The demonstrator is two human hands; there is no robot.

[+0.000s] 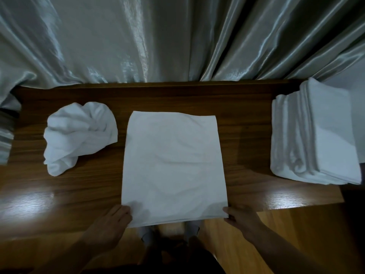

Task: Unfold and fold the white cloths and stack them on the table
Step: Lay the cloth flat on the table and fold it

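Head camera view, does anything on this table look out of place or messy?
Only the crumpled cloth at the left of the table looks messy; it is bunched up, not yet folded. The flat cloth overhangs the near edge, with the left hand and right hand at its corners. The folded stack sits at the right.

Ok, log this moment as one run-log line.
flat cloth: spread mid-table | left hand, right hand: pinching its near corners | crumpled cloth: left | folded stack: right
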